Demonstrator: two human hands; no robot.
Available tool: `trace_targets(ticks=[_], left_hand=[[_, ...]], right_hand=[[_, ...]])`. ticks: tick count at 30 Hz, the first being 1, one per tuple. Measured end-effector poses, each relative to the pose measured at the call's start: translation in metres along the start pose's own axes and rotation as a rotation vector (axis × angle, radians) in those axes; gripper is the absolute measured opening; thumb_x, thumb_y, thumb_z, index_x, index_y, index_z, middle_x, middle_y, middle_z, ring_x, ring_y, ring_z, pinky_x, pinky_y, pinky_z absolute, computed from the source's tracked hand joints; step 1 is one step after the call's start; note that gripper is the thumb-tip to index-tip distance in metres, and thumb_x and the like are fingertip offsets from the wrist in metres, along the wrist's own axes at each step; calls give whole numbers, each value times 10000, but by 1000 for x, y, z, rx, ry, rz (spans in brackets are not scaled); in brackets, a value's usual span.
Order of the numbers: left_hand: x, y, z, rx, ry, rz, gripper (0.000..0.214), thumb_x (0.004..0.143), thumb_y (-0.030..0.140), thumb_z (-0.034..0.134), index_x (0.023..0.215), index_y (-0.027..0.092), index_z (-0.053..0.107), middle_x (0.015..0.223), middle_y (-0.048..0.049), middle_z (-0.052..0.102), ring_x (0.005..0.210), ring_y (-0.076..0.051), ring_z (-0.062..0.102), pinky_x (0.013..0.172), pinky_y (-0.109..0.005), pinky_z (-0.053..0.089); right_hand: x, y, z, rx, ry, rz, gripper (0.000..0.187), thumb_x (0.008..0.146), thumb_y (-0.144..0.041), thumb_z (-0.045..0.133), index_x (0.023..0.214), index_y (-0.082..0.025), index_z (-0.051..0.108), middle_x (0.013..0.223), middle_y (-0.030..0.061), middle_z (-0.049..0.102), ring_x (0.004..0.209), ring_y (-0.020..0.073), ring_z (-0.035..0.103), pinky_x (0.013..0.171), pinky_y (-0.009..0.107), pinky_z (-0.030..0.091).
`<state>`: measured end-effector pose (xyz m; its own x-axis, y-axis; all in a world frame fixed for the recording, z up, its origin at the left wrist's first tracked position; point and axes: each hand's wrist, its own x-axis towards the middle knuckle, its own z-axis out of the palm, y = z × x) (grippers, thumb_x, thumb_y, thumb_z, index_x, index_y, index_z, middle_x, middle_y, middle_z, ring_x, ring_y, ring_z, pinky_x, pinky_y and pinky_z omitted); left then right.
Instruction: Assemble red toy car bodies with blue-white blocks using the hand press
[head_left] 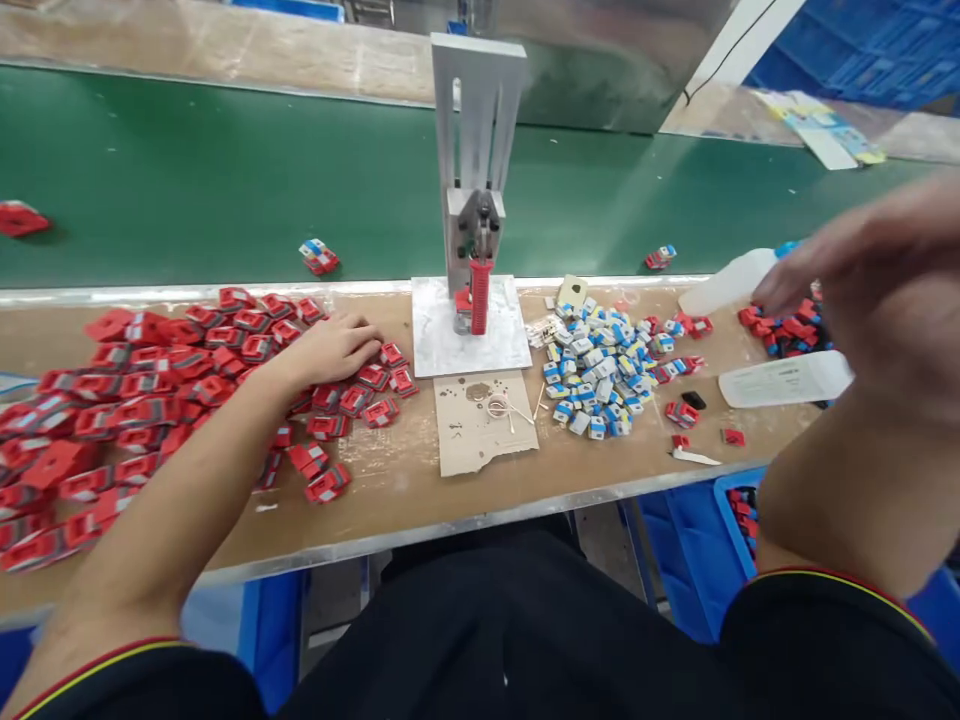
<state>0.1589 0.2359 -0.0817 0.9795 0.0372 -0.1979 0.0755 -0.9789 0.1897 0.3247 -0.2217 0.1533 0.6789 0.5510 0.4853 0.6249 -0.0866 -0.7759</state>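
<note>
Head view, red heap: your red pieces (pixel 142 385) lie loose and overlapping on the left of the workbench (pixel 390 480); a careless sweep of your forearm could push some over the near edge.
Belt piece: a red, blue and white piece (pixel 319 257) sits alone on the green belt (pixel 187 170), beyond easy notice; if the belt runs, it could be carried off.
Left hand: your left hand (pixel 339 345) rests palm down on the right side of the red heap, fingers slightly curled — I cannot tell whether anything is gripped beneath. Dragging it sideways could scatter the pieces.
Red-handled clamp: this clamp (pixel 480 295) stands over the metal plate (pixel 427 345); fingers left under it while the handle is worked could be nipped.
Stained cardboard: the torn cardboard (pixel 457 455), bearing a white ring (pixel 497 406), has dark spots that might smear onto parts laid there.
Blue-and-white pile: these pieces (pixel 600 375) lie near red ones along their right side, so a hasty grab could mix kinds.
Bottles: two bottles, one plainly on its side (pixel 780 382), could roll or leak if bumped.
Right hand: your right hand (pixel 892 290) is raised and blurred — its grip cannot be told; a low swing might strike the bottles.
</note>
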Motion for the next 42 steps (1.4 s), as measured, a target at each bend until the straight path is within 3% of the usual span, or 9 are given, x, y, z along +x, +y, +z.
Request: trace_targets(ticks=[2, 6, 12, 16, 21, 27, 31, 36, 42], left_hand=[[-5, 2, -2, -24, -1, -11, 577, 1026, 511, 294, 1234, 225, 750, 1240, -162, 710, 1190, -332, 668, 1139, -501, 508], [-27, 36, -17, -33, 193, -124, 533, 1021, 537, 402, 1363, 253, 696, 1474, -168, 643, 1408, -407, 567, 1249, -620, 381], [-55, 119, -29, -192, 207, 22, 536, 1043, 571, 430, 1423, 264, 651, 1427, -113, 698, 1345, -350, 638, 1196, -503, 471], [-51, 138, -7, -162, 169, -75, 449, 1022, 487, 521, 1331, 214, 699, 1401, -151, 709, 1323, -371, 648, 1179, -529, 484], [-33, 130, -2, -205, 206, -182, 480, 969, 435, 654, 1378, 186, 671, 1398, -173, 698, 1322, -405, 644, 1183, -584, 473], [38, 123, -28, -647, 327, -99, 543, 931, 324, 736, 1429, 176, 578, 1481, -136, 678, 1277, -279, 694, 1114, -413, 551], [69, 123, -21, -854, 362, -65, 426, 929, 193, 701, 1340, 161, 593, 1359, -134, 743, 1126, -209, 744, 1024, -357, 587], [85, 124, -4, -888, 477, -30, 376, 859, 158, 747, 1221, 168, 644, 1167, -88, 798, 1054, -205, 751, 950, -336, 584], [98, 127, 5, -855, 566, 10, 395, 801, 137, 775, 1181, 172, 674, 1052, -39, 799, 982, -210, 738, 926, -329, 555]], right_hand=[[-44, 12, 13, -92, -276, -256, 218, 992, -472, 740, 1184, -426, 832, 874, 84, 813, 776, 229, 785, 653, 427, 661], [-94, 64, 68, -312, -488, -231, 220, 1026, -332, 692, 1224, -369, 781, 1043, 74, 825, 924, 269, 785, 742, 430, 666], [-77, 124, 122, -306, -662, -80, 236, 1058, -456, 620, 1154, -288, 756, 1071, 90, 769, 983, 257, 722, 840, 387, 589], [-57, 132, 129, -273, -729, -68, 220, 1040, -468, 653, 1022, -270, 745, 951, 54, 734, 861, 212, 669, 779, 335, 518], [-61, 149, 139, -78, -593, -4, 232, 1035, -427, 650, 898, -248, 708, 841, 30, 717, 734, 175, 619, 728, 317, 508], [-69, 159, 141, -43, -384, 59, 217, 1009, -401, 645, 851, -255, 678, 763, 23, 671, 679, 181, 574, 663, 335, 501], [-70, 156, 143, 53, -329, 56, 204, 1005, -470, 658, 1011, -270, 698, 962, 65, 715, 781, 199, 622, 681, 356, 541], [-60, 146, 162, 195, -340, 94, 488, 960, -620, 706, 1335, -332, 585, 1370, 104, 646, 1038, 229, 672, 713, 359, 597], [-25, 143, 192, 361, -398, 226, 688, 908, -703, 750, 1447, -348, 513, 1310, 87, 711, 1042, 227, 722, 724, 349, 620]])
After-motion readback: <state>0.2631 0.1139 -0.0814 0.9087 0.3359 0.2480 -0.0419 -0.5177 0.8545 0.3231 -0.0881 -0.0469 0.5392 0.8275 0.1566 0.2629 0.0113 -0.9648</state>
